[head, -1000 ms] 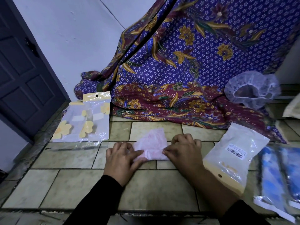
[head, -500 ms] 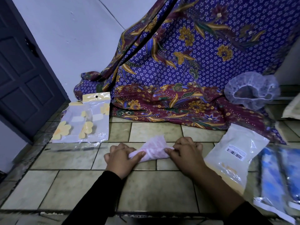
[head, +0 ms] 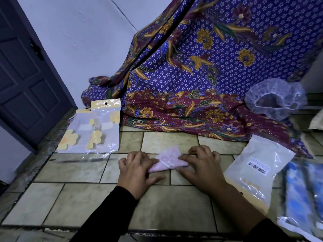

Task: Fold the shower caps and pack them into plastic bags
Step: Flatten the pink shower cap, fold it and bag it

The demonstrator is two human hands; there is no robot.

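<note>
- A folded pink shower cap point(head: 170, 159) lies on the tiled floor point(head: 78, 203) between both hands, its long axis slanting near-left to far-right.
- The left hand point(head: 138, 169) presses its left end, fingers fairly flat.
- The right hand point(head: 201, 165) has bent fingers and its thumb on the cap; a pinch is unclear.
- A barcoded plastic bag point(head: 258, 172) lies nearest the right hand.

Dim, bluish light with a soft, slightly noisy picture. The tiled floor point(head: 82, 203) is darkest near the bottom edge. Glare glints on the plastic bags point(head: 97, 130) at left and the packet point(head: 258, 170) at right. Wide-angle bending curves the door point(head: 26, 81); the right edge is blurred.
</note>
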